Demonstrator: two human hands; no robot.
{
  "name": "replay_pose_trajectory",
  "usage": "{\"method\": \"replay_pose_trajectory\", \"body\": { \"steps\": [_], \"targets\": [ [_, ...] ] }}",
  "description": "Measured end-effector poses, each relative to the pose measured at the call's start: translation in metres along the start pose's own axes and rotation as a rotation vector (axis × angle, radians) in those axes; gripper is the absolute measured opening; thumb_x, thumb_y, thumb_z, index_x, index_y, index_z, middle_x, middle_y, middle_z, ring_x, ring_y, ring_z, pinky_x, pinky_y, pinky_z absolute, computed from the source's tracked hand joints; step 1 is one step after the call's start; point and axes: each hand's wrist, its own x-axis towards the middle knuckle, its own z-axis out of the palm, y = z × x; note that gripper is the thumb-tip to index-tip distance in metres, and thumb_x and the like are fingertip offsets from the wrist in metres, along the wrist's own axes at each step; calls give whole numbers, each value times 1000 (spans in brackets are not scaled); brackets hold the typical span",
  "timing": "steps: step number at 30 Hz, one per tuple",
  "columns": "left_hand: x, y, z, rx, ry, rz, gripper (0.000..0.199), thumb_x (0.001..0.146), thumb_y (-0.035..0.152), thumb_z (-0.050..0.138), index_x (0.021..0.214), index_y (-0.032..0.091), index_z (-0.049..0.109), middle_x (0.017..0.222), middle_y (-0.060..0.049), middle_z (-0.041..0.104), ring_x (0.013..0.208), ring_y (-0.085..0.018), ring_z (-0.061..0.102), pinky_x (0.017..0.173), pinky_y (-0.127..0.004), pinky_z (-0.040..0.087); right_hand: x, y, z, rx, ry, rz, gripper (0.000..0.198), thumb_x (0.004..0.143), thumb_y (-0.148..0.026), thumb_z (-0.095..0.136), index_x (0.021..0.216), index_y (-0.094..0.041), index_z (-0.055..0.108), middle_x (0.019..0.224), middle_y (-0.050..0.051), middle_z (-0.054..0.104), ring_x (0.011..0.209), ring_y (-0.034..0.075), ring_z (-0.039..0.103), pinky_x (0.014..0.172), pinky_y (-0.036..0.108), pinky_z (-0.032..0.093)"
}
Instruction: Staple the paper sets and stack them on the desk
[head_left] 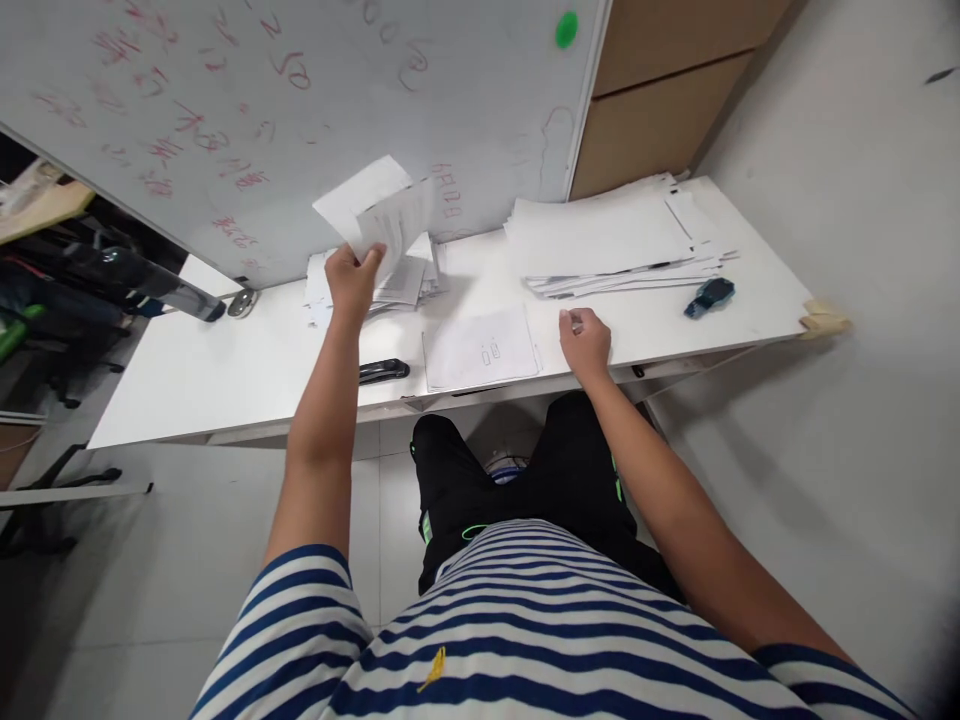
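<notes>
My left hand pinches white sheets of paper, raised above a loose pile of papers by the whiteboard. The sheets fan apart, and one carries faint print. Curled on the desk, my right hand has its fingers closed; whether a small thing is inside, I cannot tell. Between my hands lies a flat white sheet with small drawn outlines. A black stapler rests near the front edge, beside my left forearm. Right of centre is a larger paper stack, its edges uneven.
The white desk stands against a whiteboard with red writing. A dark blue object lies at the right. A dark bottle and a round metallic item are at the left. Brown boxes stand behind.
</notes>
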Motion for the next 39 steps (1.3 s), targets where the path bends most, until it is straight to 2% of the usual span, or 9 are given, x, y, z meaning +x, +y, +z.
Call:
{"method": "replay_pose_trajectory", "body": {
  "steps": [4,7,9,13,17,23,31,35,39],
  "targets": [
    [-54,63,-30,-276,-76,87,35,73,46,83,72,18,62,68,2,57,74,-16,62,65,-27,51,4,-12,-11,297,-118,-10,62,86,-71,58,121,-20,62,119,15,72,104,28,68,95,46,53],
    [-99,99,-50,-418,-153,83,35,73,47,85,81,17,69,76,-1,67,77,-18,67,66,-28,54,-2,-45,-34,558,-231,-205,77,78,-75,68,137,-28,52,140,12,62,131,29,58,106,48,49],
    [-125,109,-56,-477,-185,52,36,71,47,87,83,17,71,79,-3,71,77,-18,69,66,-28,56,-14,-72,-54,682,-329,-294,70,77,-74,72,130,-31,58,127,8,67,122,27,63,100,43,53],
    [-159,105,-47,-571,-178,-55,39,70,49,88,87,18,72,86,-5,75,79,-19,71,64,-27,57,-47,-108,-88,710,-334,-241,37,82,-62,76,90,-27,67,78,0,65,74,18,63,67,33,55],
    [-182,95,-30,-644,-174,-143,43,73,54,85,93,18,72,94,-7,76,82,-18,72,67,-26,57,-63,-111,-104,655,-237,-181,37,84,-59,75,78,-24,64,63,-4,52,56,12,46,52,27,39],
    [-205,91,-22,-721,-222,-191,45,79,58,79,99,19,72,97,-7,77,86,-18,72,71,-26,56,-68,-106,-117,510,-280,-247,51,89,-65,65,65,-23,49,58,-6,34,55,10,31,51,26,26],
    [-224,83,-29,-824,-348,-337,44,78,62,78,93,20,74,75,-3,72,64,-13,65,54,-24,49,-77,-104,-111,510,-177,-202,53,90,-68,62,65,-22,50,60,-5,38,59,12,37,56,28,32],
    [-231,81,-29,-827,-282,-393,43,73,60,83,80,19,72,61,1,65,56,-11,59,49,-22,44,-79,-98,-97,553,-108,-132,50,88,-71,61,74,-23,60,63,-3,47,62,14,43,59,29,37],
    [-236,71,-24,-841,-201,-465,40,72,55,85,80,18,73,65,-1,69,66,-15,67,57,-24,49,-82,-96,-85,527,-116,-131,50,88,-71,61,76,-22,62,66,-3,51,64,14,46,62,29,40]
  ]
}}
